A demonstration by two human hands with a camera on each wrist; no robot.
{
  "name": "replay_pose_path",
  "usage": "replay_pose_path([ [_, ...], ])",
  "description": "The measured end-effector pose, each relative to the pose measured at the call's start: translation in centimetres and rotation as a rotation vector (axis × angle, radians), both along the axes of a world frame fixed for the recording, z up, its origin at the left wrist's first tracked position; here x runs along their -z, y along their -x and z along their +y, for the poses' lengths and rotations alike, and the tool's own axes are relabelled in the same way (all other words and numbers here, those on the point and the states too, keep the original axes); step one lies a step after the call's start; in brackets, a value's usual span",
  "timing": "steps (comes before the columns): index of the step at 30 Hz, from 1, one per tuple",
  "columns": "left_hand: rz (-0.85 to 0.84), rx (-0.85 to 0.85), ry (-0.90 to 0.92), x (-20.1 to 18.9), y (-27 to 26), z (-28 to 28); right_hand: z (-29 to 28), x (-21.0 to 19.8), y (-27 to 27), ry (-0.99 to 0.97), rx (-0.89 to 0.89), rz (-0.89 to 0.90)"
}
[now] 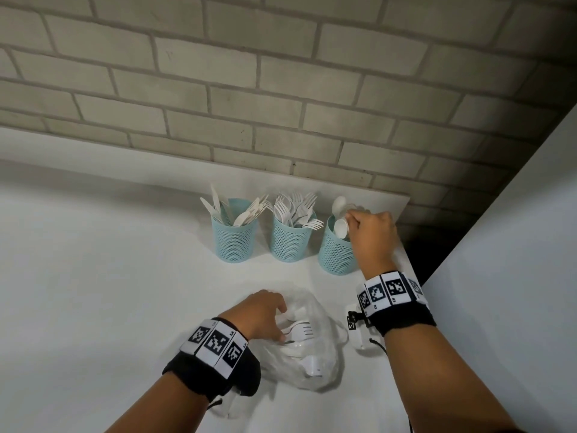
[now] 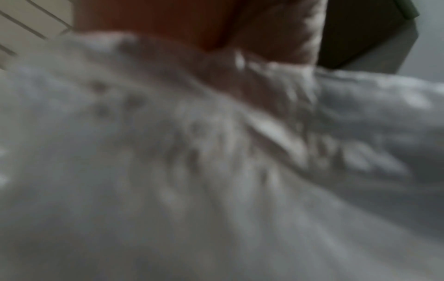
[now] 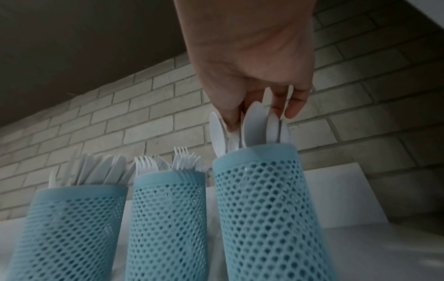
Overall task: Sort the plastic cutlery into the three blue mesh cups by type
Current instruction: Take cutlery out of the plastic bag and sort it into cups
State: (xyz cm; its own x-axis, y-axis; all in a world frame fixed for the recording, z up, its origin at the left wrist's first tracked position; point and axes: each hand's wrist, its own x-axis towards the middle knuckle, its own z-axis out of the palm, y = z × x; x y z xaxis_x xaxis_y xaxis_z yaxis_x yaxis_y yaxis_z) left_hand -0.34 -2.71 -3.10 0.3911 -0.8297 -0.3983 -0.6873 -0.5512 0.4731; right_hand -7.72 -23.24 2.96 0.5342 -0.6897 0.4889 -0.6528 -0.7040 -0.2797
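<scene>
Right hand pinches spoons over the spoon cup. Left hand grips a fork in the bag. Cups beside look full; I think little is left.

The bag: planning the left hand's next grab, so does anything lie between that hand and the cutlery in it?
Partly. The left hand grips the clear bag, whose film drapes over the fork and other pieces. Whether its fingers are inside the bag's mouth cannot be told.
</scene>
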Motion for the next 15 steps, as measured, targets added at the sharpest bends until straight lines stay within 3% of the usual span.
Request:
replay_pose_path([
  [3,-0.001,-0.005,-0.013,0.3,0.0,0.2,0.6,-1.0,0.1,-0.048,-0.037,0.064],
  [6,-0.018,0.015,0.004,0.3,0.1,0.2,3.2,-1.9,0.4,0.049,-0.170,-0.197],
  [8,-0.043,0.035,0.001,0.3,0.1,0.2,5.6,-1.7,0.9,-0.050,-0.391,-0.257],
  [9,-0.053,0.041,-0.003,0.3,0.1,0.2,6.7,-1.4,1.3,-0.188,-0.504,-0.152],
  [11,-0.069,0.051,-0.020,0.4,0.1,0.3,8.3,0.1,2.0,-0.452,-0.601,0.252],
  [13,-0.076,0.062,-0.031,0.5,0.4,0.4,9.1,1.9,2.8,-0.550,-0.537,0.607],
  [15,-0.087,0.065,-0.014,0.6,0.7,0.6,9.6,3.0,3.5,-0.556,-0.451,0.746],
])
